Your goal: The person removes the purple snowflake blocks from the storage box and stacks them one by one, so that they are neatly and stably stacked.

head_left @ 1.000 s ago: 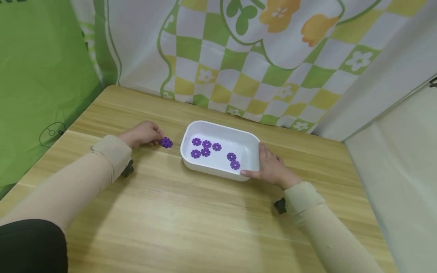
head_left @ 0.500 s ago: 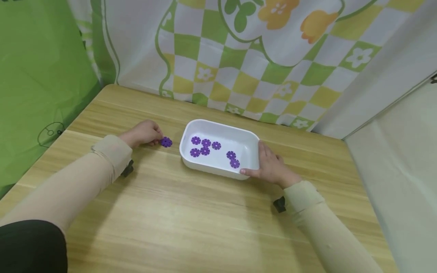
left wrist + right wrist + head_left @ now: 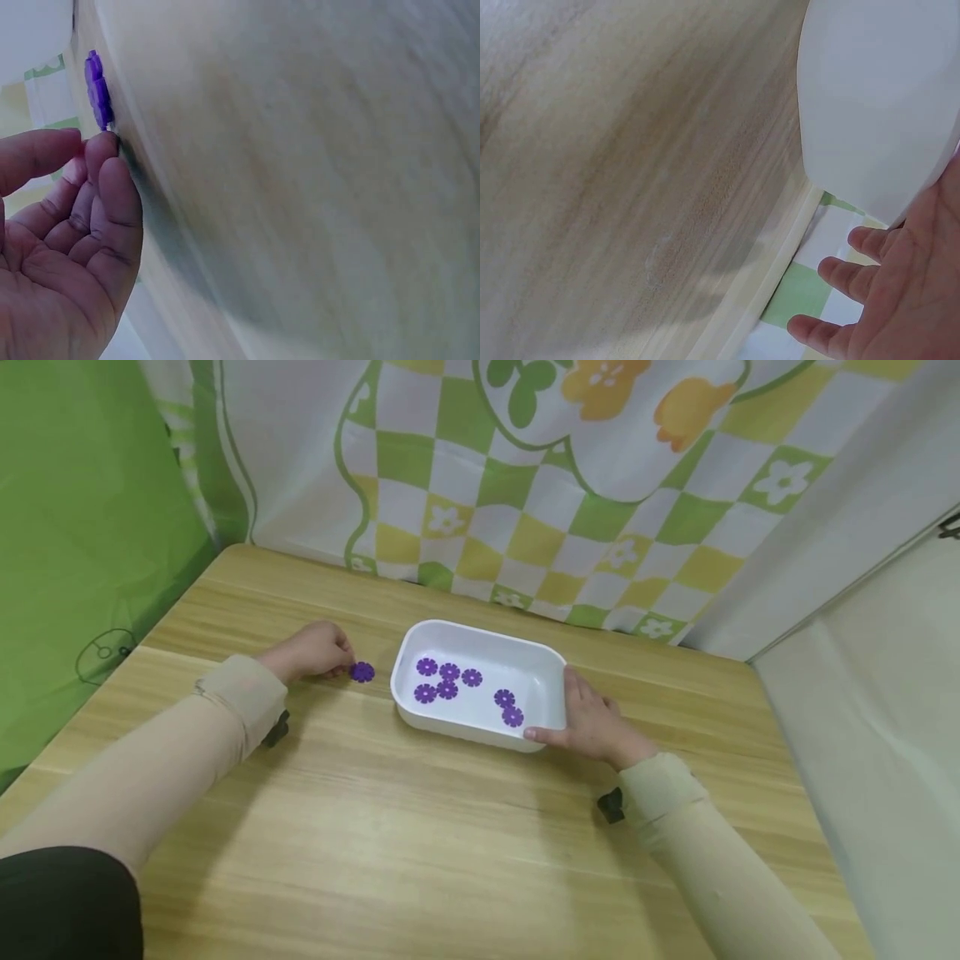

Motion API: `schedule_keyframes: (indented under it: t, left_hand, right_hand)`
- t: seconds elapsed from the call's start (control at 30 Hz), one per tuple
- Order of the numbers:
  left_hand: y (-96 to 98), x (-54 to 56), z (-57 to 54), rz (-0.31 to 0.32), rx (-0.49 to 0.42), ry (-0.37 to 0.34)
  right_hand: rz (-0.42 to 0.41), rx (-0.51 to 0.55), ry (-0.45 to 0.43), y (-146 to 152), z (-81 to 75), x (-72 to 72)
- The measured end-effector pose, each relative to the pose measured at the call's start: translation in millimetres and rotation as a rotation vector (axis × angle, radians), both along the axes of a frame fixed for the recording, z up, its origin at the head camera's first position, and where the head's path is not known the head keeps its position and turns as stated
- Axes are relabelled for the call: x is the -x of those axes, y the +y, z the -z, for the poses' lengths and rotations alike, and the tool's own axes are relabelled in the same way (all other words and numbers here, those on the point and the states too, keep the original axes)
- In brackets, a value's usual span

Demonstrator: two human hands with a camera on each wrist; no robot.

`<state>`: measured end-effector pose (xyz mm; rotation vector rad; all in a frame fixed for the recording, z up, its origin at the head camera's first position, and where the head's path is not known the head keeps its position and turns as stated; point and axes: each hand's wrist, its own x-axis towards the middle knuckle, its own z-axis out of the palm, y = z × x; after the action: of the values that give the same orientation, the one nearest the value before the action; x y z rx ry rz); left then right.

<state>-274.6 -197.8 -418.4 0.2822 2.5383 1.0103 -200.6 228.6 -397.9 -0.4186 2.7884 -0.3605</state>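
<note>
- Left hand (image 3: pixel 317 650): left of centre in the head view. Fingers curled inward, thumb tip close to the forefinger; fingertips meet the edge of one purple disc. Whether the disc is firmly pinched or only touched, cannot tell.
- Purple disc (image 3: pixel 362 672): single item, notched rim, at the fingertips, between that hand and the box. Seen nearly edge-on at upper left of the left wrist view.
- Right hand (image 3: pixel 594 720): right of centre in the head view. Grips the right end of the box, thumb over the near rim; in the right wrist view three fingers extend slightly bent, apart from the box wall.
- White box (image 3: pixel 465 731): oblong, rounded corners, open top, centre of the head view, standing upright on the table.
- Purple flower-shaped discs (image 3: pixel 449 672): seven, inside the box. Five clustered toward its left end; two together nearer its right end.
- Table (image 3: pixel 405 852): pale wood grain, across the middle and bottom of the frame.
- Sleeves (image 3: pixel 161 768): light beige, cuffs turned back, entering from lower left and lower right; a dark fitting under each wrist.
- Patterned cloth (image 3: pixel 517 485): green, yellow and white checks with flowers, top of the frame.
- Green sheet (image 3: pixel 82 477): upper left; a thin dark wire (image 3: pixel 92 653) below.
</note>
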Motion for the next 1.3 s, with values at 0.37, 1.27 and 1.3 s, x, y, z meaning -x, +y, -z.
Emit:
schedule_keyframes:
  t: [0.37,1.27,1.3]
  left_hand:
    - [8.7,1.5,-15.2,0.026,-0.011,0.068]
    - [155.8,12.2,-57.5,0.348,0.450,-0.135]
    - [157.0,11.3,-56.3,0.345,0.461,-0.133]
  right_hand:
    - [0.009,-0.009,-0.018,-1,-0.1,2.1]
    - [0.016,0.027,-0.004,4,5.3,2.4]
    - [0.015,0.026,-0.003,4,4.7,2.3]
